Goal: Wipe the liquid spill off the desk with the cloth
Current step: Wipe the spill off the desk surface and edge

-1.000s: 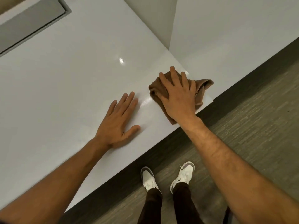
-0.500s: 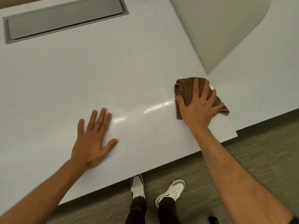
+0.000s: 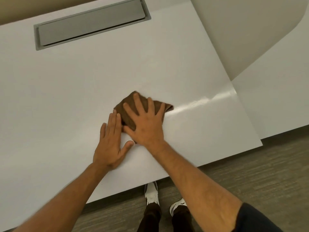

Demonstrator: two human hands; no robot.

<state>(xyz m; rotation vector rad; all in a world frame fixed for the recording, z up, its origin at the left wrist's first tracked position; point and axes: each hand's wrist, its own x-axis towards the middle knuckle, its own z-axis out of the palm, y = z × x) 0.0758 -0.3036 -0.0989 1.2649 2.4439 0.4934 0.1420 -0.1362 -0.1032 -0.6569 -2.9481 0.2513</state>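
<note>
A brown cloth (image 3: 128, 104) lies crumpled on the white desk (image 3: 83, 84), near the front edge. My right hand (image 3: 145, 124) presses flat on top of the cloth with fingers spread, covering most of it. My left hand (image 3: 111, 141) rests flat on the desk just left of the cloth, fingertips touching its edge, holding nothing. A shiny streak (image 3: 200, 102) runs across the desk to the right of the cloth; I cannot tell whether it is liquid or a light reflection.
A grey recessed cable flap (image 3: 90, 24) sits in the desk at the back left. A second white desk (image 3: 275, 101) adjoins on the right, past a seam. The front edge drops to grey floor (image 3: 250, 178), where my shoes (image 3: 151, 193) stand.
My right hand has slid the cloth leftward along the desk, from near the right corner up against my left hand. The left hand stayed flat on the desk.
</note>
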